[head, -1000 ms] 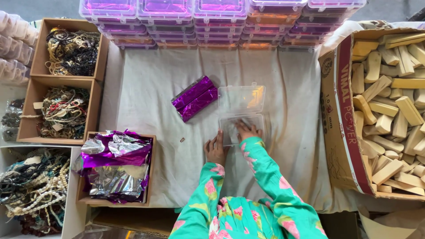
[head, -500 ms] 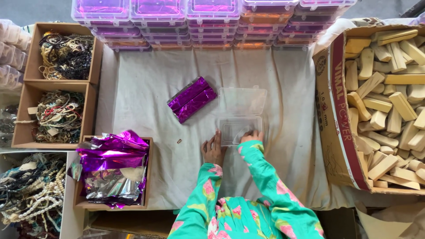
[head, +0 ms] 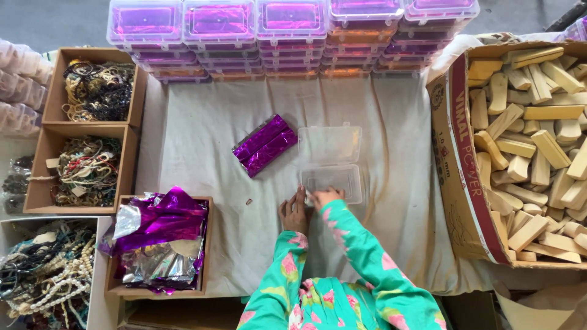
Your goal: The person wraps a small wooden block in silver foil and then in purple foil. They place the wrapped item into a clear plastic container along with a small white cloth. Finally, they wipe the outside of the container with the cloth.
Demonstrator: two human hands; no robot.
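A clear plastic box (head: 333, 182) lies open on the grey cloth, its lid (head: 329, 144) folded back on the far side. My right hand (head: 324, 196) curls its fingers over the box's near rim. My left hand (head: 294, 211) rests flat on the cloth just left of the box's near corner, holding nothing. A shiny purple foil-wrapped packet (head: 265, 145) lies at a slant to the left of the lid, apart from both hands. The box looks empty.
Stacked lidded purple and orange boxes (head: 293, 36) line the far edge. A large carton of wooden blocks (head: 526, 140) stands on the right. On the left are cartons of bead strings (head: 92, 165) and a box of purple and silver foil sheets (head: 159, 241).
Both hands stay at the near edge of the open box. The view has shifted slightly; the box and the purple packet have not visibly moved on the cloth.
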